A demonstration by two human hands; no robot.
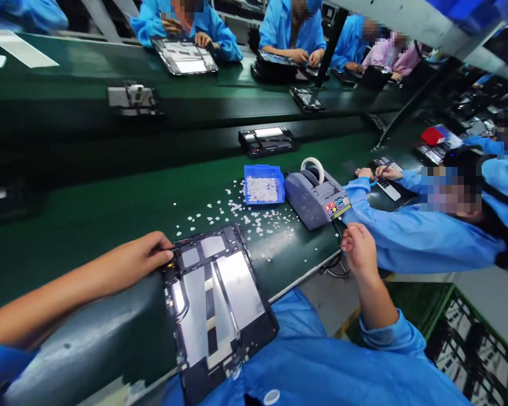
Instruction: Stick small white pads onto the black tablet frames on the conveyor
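An opened tablet-like device (220,299) with silver battery panels rests at the table's front edge, its near end over my lap. My left hand (146,256) grips its upper left corner between thumb and fingers. To the right, my right hand (358,245) is raised by the front of a grey tape dispenser (313,194), its fingers curled together; whatever they hold is too small to make out. A white tape roll (313,169) sits on top of the dispenser. Beside it stands a blue tray (264,185) of small white pieces, with more pieces scattered around it on the green table.
Behind the tray, another opened device (267,140) lies on a dark belt (203,132), with more devices farther along. A co-worker's sleeve (389,237) reaches close to the dispenser on the right. A green crate (469,338) of devices stands at the lower right.
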